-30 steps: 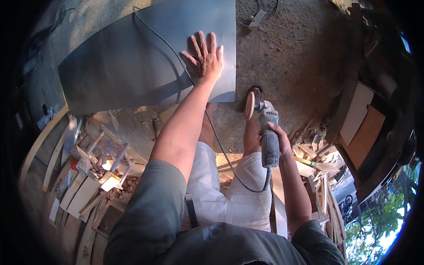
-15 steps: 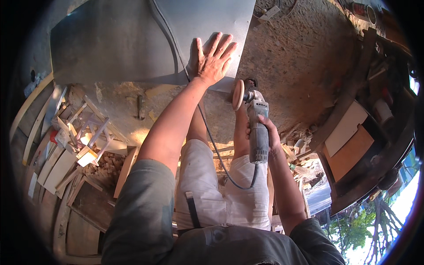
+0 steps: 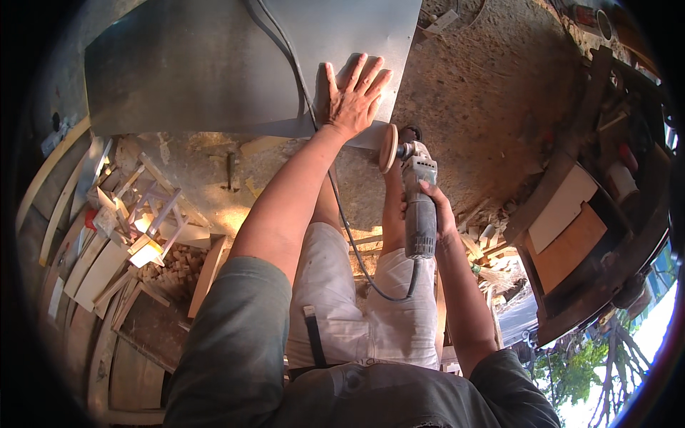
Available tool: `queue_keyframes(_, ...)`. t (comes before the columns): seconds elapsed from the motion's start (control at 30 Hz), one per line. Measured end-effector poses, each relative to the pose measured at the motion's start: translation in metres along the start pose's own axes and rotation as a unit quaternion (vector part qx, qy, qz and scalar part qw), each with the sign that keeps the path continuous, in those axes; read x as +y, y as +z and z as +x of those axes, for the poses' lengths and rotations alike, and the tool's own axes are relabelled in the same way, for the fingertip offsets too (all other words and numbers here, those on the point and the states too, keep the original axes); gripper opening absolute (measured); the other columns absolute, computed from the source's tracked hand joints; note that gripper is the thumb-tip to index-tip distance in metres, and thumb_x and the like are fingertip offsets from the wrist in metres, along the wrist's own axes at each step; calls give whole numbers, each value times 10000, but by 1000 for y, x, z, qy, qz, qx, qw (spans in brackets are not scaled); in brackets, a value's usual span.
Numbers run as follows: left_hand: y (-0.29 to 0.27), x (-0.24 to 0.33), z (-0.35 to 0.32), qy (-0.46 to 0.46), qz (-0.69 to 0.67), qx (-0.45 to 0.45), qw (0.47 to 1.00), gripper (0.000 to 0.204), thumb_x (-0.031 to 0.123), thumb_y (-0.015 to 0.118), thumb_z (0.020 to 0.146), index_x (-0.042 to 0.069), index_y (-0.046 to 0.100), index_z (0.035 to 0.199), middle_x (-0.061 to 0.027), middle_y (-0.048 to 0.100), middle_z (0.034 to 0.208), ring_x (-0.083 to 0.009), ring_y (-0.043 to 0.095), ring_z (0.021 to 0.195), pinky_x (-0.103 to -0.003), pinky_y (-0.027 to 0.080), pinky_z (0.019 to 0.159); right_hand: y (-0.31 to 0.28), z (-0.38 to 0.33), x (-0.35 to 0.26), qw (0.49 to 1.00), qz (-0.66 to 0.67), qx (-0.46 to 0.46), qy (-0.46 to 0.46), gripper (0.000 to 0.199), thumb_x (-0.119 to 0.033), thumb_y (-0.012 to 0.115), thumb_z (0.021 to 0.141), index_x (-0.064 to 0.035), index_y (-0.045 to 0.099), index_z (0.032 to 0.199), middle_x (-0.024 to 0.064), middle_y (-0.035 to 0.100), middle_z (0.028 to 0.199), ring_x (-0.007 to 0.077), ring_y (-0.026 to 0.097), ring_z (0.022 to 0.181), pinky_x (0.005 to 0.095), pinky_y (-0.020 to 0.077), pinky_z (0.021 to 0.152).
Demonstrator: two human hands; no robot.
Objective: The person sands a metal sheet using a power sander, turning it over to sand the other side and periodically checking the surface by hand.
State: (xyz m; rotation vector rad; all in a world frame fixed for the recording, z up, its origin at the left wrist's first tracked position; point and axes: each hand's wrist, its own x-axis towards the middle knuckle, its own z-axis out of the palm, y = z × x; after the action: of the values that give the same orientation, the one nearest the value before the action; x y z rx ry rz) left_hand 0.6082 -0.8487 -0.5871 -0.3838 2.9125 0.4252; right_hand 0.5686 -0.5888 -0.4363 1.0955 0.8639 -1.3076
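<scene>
My left hand (image 3: pixel 352 105) lies flat with spread fingers near the right edge of a large grey sheet-metal panel (image 3: pixel 193 64). In my right hand (image 3: pixel 438 203) is an angle grinder (image 3: pixel 420 207), gripped round its grey body. A round tan sanding disc (image 3: pixel 388 148) sits on the grinder's head, close to the panel's lower right corner; I cannot tell whether they touch. The grinder's black cord (image 3: pixel 345 207) loops under my left forearm and up over the panel. My right fingers are partly hidden behind the grinder body.
A hammer (image 3: pixel 230 171) lies on the dirt floor below the panel. Wood offcuts (image 3: pixel 178 274) and a small wooden frame (image 3: pixel 160 214) are piled at the left. To the right stands a dark rack with flat boards (image 3: pixel 567 246). A can (image 3: pixel 594 23) lies at the upper right.
The whole view has shifted slightly, with most things a little further right. My left hand stays flat on the panel, and my right hand keeps its grip on the grinder.
</scene>
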Motion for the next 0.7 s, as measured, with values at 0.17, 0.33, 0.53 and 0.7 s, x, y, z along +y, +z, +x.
queue_keyframes(0.17, 1, -1, -1, -4, -11, -6, 1000, 580, 360, 412, 1070, 363, 278, 1634, 82, 142, 1736, -223, 81, 1608, -800, -21, 1170, 3, -1, 1, 1000, -6, 0, -2, 527, -358, 746, 902, 42, 539, 1175, 171, 650, 930, 262, 701, 760, 393, 628, 683)
queue_keyframes(0.33, 0, -1, -1, 0, -34, 13, 999, 588, 356, 416, 1066, 364, 270, 1635, 82, 129, 1738, -224, 74, 1609, -806, -27, 1167, 0, -3, 6, 1000, -11, 4, 11, 526, -368, 742, 903, 32, 541, 1178, 167, 649, 908, 258, 702, 754, 385, 626, 674)
queue_keyframes(0.53, 1, -1, -3, 1, -28, 10, 1000, 584, 371, 386, 1081, 379, 231, 1644, 83, 123, 1739, -228, 71, 1609, -791, -54, 1174, 4, 4, -2, 1000, -16, -9, -20, 496, -363, 731, 914, 24, 550, 1164, 165, 652, 919, 262, 707, 766, 385, 626, 671)
queue_keyframes(0.7, 1, -2, -2, 4, -35, 11, 999, 579, 382, 374, 1086, 381, 223, 1645, 83, 121, 1739, -226, 68, 1609, -789, -61, 1175, -2, 7, -1, 1000, -20, -11, -9, 499, -358, 729, 918, 26, 542, 1177, 167, 657, 932, 265, 711, 777, 387, 624, 669)
